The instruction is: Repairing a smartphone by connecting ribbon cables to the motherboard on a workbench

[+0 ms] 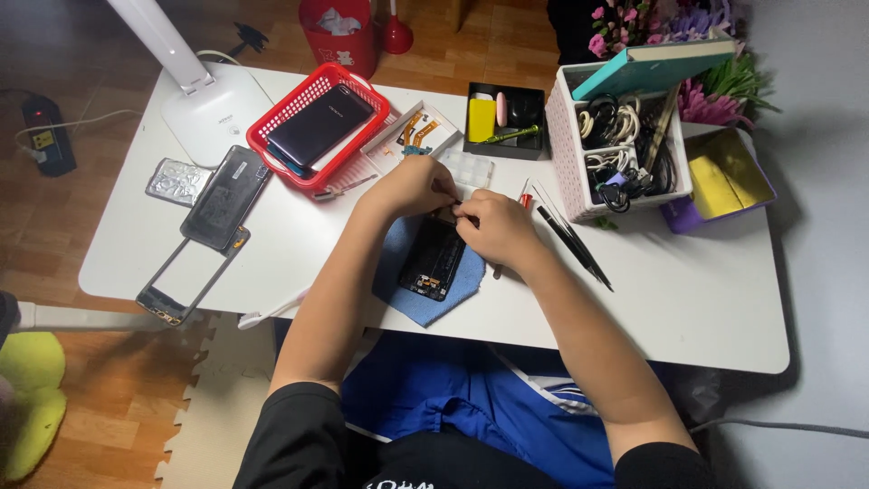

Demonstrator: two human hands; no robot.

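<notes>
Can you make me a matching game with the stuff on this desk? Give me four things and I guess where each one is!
Things:
1. opened phone
2. dark phone
3. black tweezers
4. teal book

Places:
A. on top of the white box of cables
B. on the blue cloth, under both hands
C. inside the red basket
D. lying on the white table, just right of the right hand

Pairs: 1-B, 2-C, 3-D, 4-A
</notes>
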